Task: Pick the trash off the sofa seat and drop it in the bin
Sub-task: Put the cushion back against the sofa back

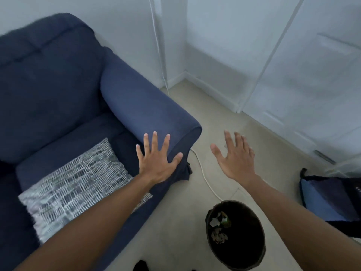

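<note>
A dark blue sofa (pixel 58 79) fills the left side of the view. My left hand (pixel 157 159) is open with fingers spread, over the front end of the sofa's right armrest (pixel 140 102). My right hand (pixel 235 155) is also open and holds nothing, above the floor to the right of the armrest. A round black bin (pixel 235 234) stands on the floor below my right forearm, with crumpled paper trash (pixel 218 223) inside it. No trash shows on the visible part of the sofa seat (pixel 64 145).
A grey-and-white patterned cushion (pixel 76 184) lies on the seat near its front edge. A white cable (pixel 205 177) runs over the beige floor between sofa and bin. A blue and black bag (pixel 328 200) sits at the right. White walls and a door stand behind.
</note>
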The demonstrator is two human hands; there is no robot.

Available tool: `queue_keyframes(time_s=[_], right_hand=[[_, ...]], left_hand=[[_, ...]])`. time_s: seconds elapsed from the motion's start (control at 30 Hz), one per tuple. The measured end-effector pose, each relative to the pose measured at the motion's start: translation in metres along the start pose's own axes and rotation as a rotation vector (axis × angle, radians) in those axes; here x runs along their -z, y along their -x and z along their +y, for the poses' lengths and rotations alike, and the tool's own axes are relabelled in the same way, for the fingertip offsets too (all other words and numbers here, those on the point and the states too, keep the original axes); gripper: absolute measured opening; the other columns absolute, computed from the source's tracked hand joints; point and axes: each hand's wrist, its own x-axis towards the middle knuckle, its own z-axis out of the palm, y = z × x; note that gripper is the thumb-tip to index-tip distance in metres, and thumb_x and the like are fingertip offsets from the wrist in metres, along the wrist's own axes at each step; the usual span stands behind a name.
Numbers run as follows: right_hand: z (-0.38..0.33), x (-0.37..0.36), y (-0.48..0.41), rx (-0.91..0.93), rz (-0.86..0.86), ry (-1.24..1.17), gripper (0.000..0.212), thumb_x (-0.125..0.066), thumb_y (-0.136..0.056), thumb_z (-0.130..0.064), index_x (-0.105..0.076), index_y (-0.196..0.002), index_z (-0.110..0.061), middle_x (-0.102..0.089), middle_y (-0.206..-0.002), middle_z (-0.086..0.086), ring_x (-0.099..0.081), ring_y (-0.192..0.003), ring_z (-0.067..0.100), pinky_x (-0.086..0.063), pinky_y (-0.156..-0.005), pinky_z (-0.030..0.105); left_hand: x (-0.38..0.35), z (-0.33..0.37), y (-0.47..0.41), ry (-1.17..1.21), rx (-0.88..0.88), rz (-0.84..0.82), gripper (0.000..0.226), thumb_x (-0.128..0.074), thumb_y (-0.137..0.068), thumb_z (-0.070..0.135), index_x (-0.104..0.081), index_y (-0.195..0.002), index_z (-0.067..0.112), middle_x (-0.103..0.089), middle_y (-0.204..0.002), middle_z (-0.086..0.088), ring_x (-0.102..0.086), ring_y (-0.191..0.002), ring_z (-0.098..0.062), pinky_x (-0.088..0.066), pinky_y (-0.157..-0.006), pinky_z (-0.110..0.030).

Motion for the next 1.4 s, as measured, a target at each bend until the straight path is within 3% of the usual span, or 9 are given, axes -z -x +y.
queue_keyframes(time_s=[0.47, 0.7, 0.97, 1.2, 1.4], right_hand=[[-0.239, -0.059, -0.036, 0.463, -0.071, -0.034, 0.088, -0.013, -0.084, -0.086, -0.02, -0.154, -0.034, -0.027, -0.162, 0.012, -0.019, -0.149, 0.035, -0.026, -0.112, 0.061], [-0.32, -0.105, -0.025, 0.635, -0.186, -0.035, 0.088, -0.013, -0.085, -0.087, -0.014, -0.156, -0.034, -0.019, -0.165, 0.01, -0.011, -0.151, 0.032, -0.021, -0.115, 0.061], [-0.349, -0.147, -0.014, 0.685, -0.313, -0.021, 0.093, -0.009, -0.083, -0.089, -0.011, -0.158, -0.034, -0.016, -0.166, 0.01, -0.01, -0.152, 0.031, -0.02, -0.115, 0.06], [-0.342, -0.192, -0.016, 0.617, -0.421, -0.022, 0.096, -0.012, -0.081, -0.091, -0.008, -0.157, -0.034, -0.012, -0.166, 0.01, -0.012, -0.15, 0.033, -0.027, -0.11, 0.064], [-0.326, -0.236, -0.013, 0.525, -0.545, -0.062, 0.101, -0.015, -0.076, -0.095, 0.002, -0.156, -0.036, -0.004, -0.167, 0.007, -0.026, -0.146, 0.037, -0.035, -0.108, 0.063]], left_hand=[[0.055, -0.218, 0.057, 0.076, 0.465, 0.092, 0.091, -0.006, -0.078, 0.09, 0.005, -0.154, 0.041, 0.018, -0.164, -0.005, 0.031, -0.144, -0.029, 0.02, -0.11, -0.057], [0.053, -0.292, 0.104, 0.1, 0.674, 0.104, 0.091, -0.005, -0.079, 0.089, 0.004, -0.155, 0.039, 0.015, -0.165, -0.006, 0.029, -0.146, -0.03, 0.016, -0.112, -0.06], [0.023, -0.324, 0.135, 0.208, 0.822, 0.129, 0.086, -0.015, -0.083, 0.086, -0.003, -0.154, 0.04, 0.006, -0.166, -0.007, 0.019, -0.149, -0.031, 0.009, -0.115, -0.061], [-0.024, -0.342, 0.141, 0.276, 0.888, 0.079, 0.087, -0.014, -0.081, 0.087, 0.003, -0.153, 0.042, 0.004, -0.166, -0.006, 0.006, -0.15, -0.033, 0.003, -0.115, -0.065], [-0.063, -0.351, 0.14, 0.456, 0.998, 0.08, 0.085, -0.027, -0.083, 0.084, 0.007, -0.151, 0.045, -0.003, -0.164, -0.009, -0.015, -0.146, -0.04, -0.021, -0.111, -0.065]])
